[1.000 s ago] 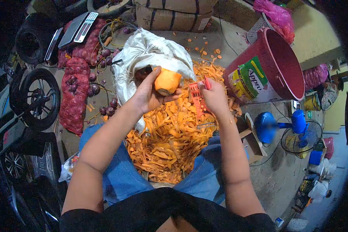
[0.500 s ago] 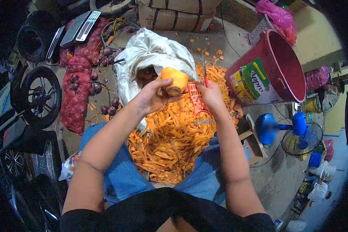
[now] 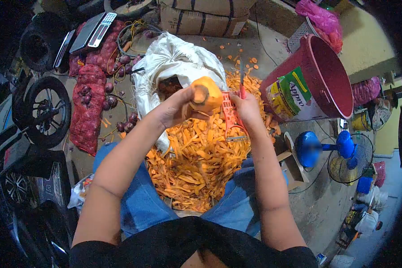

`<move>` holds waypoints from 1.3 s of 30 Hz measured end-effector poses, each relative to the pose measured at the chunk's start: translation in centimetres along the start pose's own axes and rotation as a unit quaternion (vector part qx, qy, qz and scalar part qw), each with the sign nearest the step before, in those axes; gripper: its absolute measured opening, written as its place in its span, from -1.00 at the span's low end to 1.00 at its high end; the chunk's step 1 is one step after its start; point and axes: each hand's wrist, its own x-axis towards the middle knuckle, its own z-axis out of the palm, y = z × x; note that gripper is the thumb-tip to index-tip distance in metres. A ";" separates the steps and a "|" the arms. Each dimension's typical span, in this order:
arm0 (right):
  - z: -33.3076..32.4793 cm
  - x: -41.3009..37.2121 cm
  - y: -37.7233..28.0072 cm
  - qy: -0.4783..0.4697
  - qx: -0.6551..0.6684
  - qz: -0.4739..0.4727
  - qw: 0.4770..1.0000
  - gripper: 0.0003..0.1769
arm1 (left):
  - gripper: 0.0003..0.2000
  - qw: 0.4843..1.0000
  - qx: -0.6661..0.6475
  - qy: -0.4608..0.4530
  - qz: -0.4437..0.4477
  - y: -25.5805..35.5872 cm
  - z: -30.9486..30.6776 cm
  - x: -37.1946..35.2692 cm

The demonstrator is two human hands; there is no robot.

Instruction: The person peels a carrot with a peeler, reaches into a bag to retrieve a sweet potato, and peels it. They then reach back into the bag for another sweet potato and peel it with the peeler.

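Note:
My left hand (image 3: 176,108) is closed around a thick peeled carrot (image 3: 213,93), its dark stem end tilted up toward me. Just to the right, my right hand (image 3: 247,108) grips a red peeler (image 3: 231,117) whose metal blade end points down toward me. A small knife (image 3: 242,76) with a red handle sticks up out of the same hand, blade away from me. Both hands are over a big heap of orange peelings (image 3: 192,174) between my knees. Behind the carrot lies the open mouth of a white woven sack (image 3: 183,56), dark inside.
A large red bucket (image 3: 330,80) leans at the right, near a blue fan (image 3: 344,147). Net bags of red onions (image 3: 87,123) lie at the left, with a scale (image 3: 94,33) on one and a motorcycle wheel (image 3: 42,111) beside. Cartons (image 3: 205,20) stand at the back.
The carrot has turned in my left hand, so its stem end now faces up more. My right hand has shifted slightly right, and the knife stands more upright.

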 end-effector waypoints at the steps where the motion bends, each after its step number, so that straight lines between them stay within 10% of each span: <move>1: 0.1 -0.2 -0.2 -0.003 -0.021 -0.015 1.000 -0.82 | -0.33 0.999 -0.032 0.035 -0.013 -0.2 0.3 0.0; 5: 0.4 -0.1 0.6 -0.028 -0.072 -0.053 0.996 -0.81 | -0.30 0.983 -0.083 0.163 -0.020 -0.2 1.5 0.1; 14: -0.6 -1.1 -1.4 -0.023 -0.295 -0.169 0.940 -0.83 | -0.58 0.990 -0.046 0.127 -0.043 1.1 0.2 0.7; 39: 0.3 -1.8 -1.1 -0.039 -0.515 -0.327 0.791 -0.75 | -0.61 0.968 -0.068 0.164 -0.179 0.2 0.1 0.7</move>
